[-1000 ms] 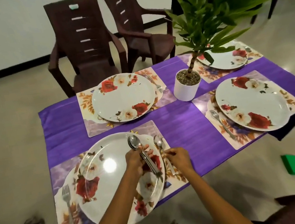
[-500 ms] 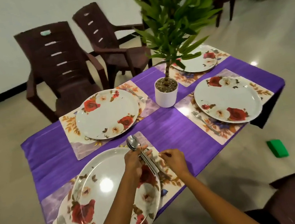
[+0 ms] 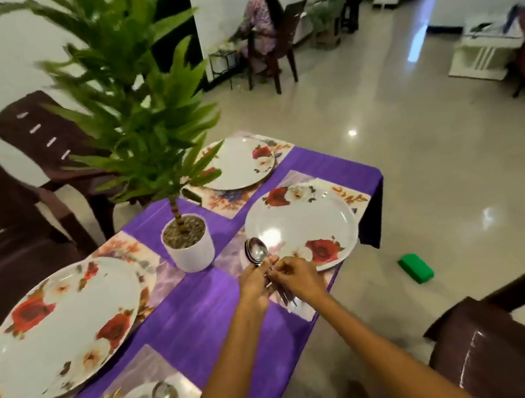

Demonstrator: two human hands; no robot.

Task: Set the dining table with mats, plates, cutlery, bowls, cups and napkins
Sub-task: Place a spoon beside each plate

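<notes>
Spoons bunched in left hand, right hand picking one off.
Left hand (image 3: 254, 282) grips the spoons (image 3: 256, 252) by the handles; right hand (image 3: 296, 274) pinches one handle beside it. Bowls point up and away, handles toward the wrists. Steel: stiff, light, slick; take mid-handle. Plate (image 3: 300, 223) just beyond.

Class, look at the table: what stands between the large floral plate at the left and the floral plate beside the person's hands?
In the head view, a white pot holding a green plant stands on the purple tablecloth between those plates.
</notes>
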